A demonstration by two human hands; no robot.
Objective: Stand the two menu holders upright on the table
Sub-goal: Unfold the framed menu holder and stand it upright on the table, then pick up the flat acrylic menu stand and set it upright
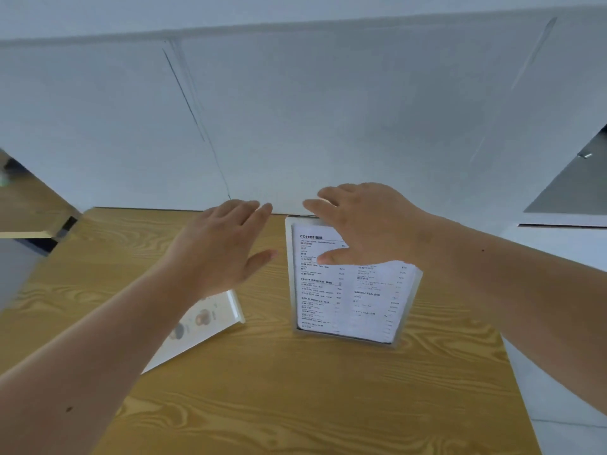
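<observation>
A clear menu holder with a printed coffee menu [341,303] stands upright on the wooden table [262,389], right of centre. My right hand [368,224] is at its top edge, fingers spread past the rim and thumb in front of the sheet, not closed on it. The holder's top right corner is hidden behind that hand. A second menu holder with drink pictures [203,323] lies leaning low on the table to the left, partly hidden under my left forearm. My left hand [223,244] hovers above it, fingers apart, holding nothing.
A white wall panel [295,126] rises directly behind the table's far edge. Another wooden surface [26,211] sits off to the left. The table's right edge drops to a pale floor [558,389].
</observation>
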